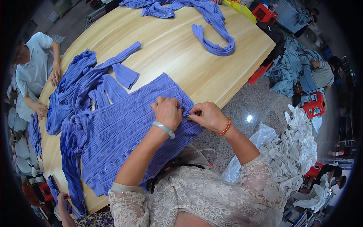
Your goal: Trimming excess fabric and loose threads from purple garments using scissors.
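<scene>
A ribbed blue-violet cardigan lies spread over the near edge of the wooden table, a row of small buttons along its front. Both my hands are at its right-hand edge. My left hand, with a pale bangle at the wrist, is closed on the fabric. Close beside it, my right hand, wearing an orange bead bracelet, pinches the cardigan's edge between thumb and fingers. A small fold of cloth runs between the two hands. The fingertips of my left hand are partly hidden.
The light wooden table carries more violet garments at left and a violet sleeve at the far side. A person in a white shirt stands at left. White cloth, plastic and red stools occupy the floor at right.
</scene>
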`<state>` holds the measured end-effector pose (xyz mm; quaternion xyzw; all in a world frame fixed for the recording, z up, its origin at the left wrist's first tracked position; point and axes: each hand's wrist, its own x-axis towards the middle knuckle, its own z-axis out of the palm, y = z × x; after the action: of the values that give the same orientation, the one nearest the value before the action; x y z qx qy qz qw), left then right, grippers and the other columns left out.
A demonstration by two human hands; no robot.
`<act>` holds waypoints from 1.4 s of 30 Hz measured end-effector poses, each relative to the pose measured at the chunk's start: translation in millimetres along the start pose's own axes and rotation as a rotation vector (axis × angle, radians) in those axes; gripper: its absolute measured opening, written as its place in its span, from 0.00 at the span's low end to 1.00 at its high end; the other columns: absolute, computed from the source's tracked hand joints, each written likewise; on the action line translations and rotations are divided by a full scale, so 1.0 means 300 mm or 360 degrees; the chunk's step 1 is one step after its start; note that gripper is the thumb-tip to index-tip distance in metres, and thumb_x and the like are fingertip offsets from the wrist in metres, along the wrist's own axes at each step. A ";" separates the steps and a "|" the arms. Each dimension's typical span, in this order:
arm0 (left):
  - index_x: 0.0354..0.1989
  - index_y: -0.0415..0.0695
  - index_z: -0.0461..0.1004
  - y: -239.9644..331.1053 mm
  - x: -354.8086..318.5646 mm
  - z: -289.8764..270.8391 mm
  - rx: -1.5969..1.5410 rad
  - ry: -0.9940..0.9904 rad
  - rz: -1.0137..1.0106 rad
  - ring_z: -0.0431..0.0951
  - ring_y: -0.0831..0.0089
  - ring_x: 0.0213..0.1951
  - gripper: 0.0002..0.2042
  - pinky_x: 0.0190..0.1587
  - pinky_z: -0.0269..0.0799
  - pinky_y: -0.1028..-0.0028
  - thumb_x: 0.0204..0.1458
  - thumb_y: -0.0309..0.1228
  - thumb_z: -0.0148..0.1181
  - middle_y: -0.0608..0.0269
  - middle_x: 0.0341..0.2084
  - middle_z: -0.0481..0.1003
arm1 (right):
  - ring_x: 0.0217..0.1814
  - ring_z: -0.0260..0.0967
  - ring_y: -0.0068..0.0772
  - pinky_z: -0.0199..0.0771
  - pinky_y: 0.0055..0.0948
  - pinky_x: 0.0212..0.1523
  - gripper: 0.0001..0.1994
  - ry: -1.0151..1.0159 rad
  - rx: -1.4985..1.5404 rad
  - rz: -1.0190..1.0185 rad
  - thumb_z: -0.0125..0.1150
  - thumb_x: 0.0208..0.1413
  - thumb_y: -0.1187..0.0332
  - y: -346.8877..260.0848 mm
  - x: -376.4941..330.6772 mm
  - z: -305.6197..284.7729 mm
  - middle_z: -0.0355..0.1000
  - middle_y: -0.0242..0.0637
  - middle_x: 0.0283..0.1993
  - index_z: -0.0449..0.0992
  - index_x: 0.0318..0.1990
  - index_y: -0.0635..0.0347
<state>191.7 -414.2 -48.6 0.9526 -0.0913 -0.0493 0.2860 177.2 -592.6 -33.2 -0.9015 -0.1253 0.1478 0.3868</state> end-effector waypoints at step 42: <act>0.61 0.41 0.64 -0.113 -0.457 -0.135 0.0260 0.0252 0.0046 0.51 0.48 0.68 0.30 0.67 0.42 0.50 0.50 0.39 0.62 0.48 0.64 0.58 | 0.48 0.72 0.47 0.73 0.35 0.48 0.10 0.0626 -0.0244 -0.0899 0.63 0.50 0.75 -0.110 0.056 0.140 0.74 0.45 0.45 0.77 0.41 0.65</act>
<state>68.4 -337.2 -28.1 0.9722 -0.0859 0.0378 0.2145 173.7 -537.0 -39.5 -0.8689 -0.3036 -0.1514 0.3604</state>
